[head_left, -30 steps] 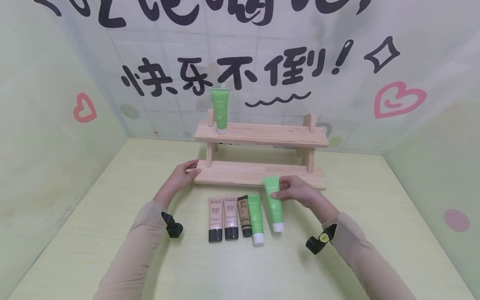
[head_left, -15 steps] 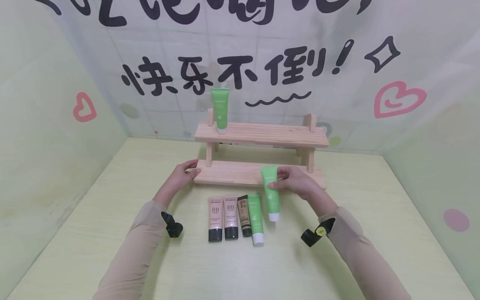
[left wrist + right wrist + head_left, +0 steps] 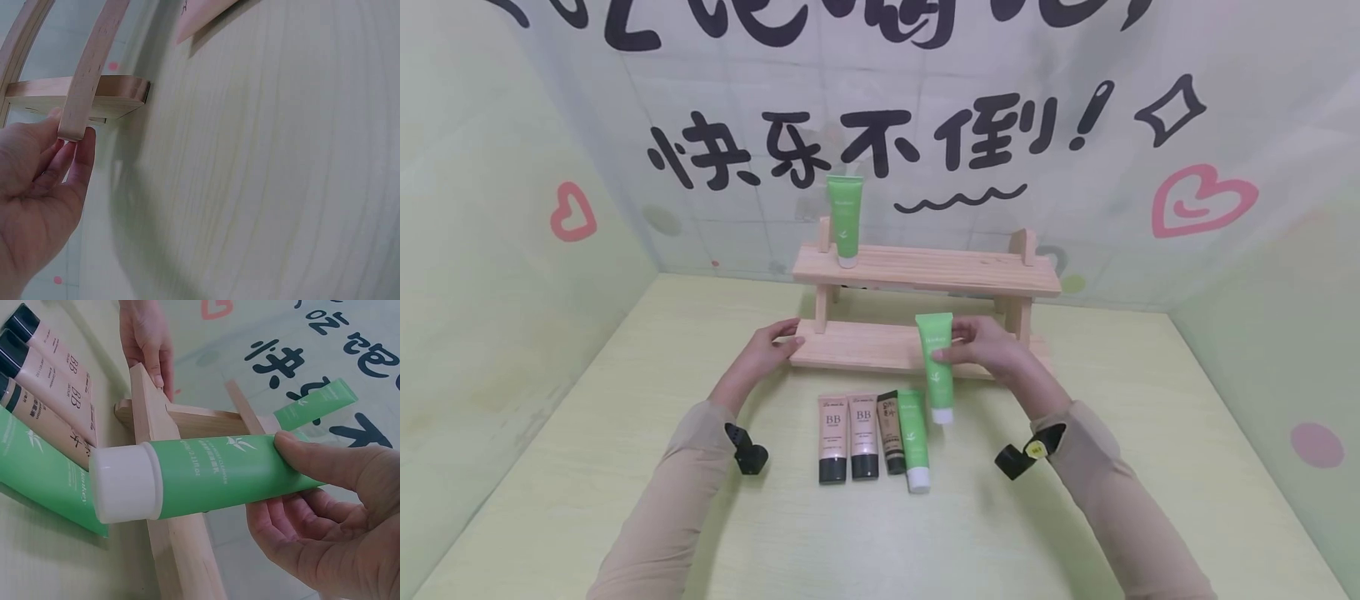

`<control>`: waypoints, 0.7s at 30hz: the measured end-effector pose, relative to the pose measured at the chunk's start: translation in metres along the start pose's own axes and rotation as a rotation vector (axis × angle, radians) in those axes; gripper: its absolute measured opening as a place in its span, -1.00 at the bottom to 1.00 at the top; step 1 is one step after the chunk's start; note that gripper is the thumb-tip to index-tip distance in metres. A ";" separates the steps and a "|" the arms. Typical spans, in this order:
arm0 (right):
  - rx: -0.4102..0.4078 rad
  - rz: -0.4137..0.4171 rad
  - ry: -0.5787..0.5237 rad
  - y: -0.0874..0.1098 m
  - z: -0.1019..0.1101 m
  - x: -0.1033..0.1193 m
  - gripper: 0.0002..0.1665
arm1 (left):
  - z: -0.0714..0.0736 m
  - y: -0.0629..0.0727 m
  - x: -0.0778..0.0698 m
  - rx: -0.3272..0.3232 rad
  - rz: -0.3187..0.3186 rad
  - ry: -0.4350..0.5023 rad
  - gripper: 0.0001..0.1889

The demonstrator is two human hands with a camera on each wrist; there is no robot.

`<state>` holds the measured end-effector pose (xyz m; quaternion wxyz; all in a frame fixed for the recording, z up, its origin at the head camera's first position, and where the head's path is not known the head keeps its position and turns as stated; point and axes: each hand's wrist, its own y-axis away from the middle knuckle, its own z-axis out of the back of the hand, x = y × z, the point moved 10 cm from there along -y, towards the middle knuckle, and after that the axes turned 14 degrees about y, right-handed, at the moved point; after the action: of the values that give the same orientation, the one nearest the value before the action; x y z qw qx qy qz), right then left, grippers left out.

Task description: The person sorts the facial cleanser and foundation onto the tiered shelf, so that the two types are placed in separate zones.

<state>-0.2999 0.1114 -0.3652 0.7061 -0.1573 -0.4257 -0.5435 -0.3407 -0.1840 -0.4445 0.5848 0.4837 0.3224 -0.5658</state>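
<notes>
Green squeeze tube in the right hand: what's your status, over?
Right hand grips white-capped green squeeze tube, by wooden lower shelf. Left hand pinches that shelf's left end. No obstruction seen between tube and shelf.

Soft, even light from the head, pale sheen on the surface (image 3: 887,542), diffuse shadows near the left sleeve (image 3: 662,492) and right sleeve (image 3: 1120,500), dimmer, greyer wrist views, fine print on the held green tube (image 3: 936,379) blurred from the head
</notes>
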 end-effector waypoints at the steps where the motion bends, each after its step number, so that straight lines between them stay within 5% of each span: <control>1: 0.001 0.001 -0.003 -0.001 0.000 0.001 -0.27 | 0.000 0.000 0.000 0.000 0.001 0.002 -0.42; 21: -0.040 0.032 -0.011 -0.012 0.014 0.021 -0.42 | 0.000 -0.001 -0.002 -0.011 0.008 0.008 -0.42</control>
<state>-0.3158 0.1034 -0.3430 0.7092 -0.1812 -0.4161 -0.5396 -0.3417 -0.1832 -0.4433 0.5882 0.4841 0.3260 -0.5598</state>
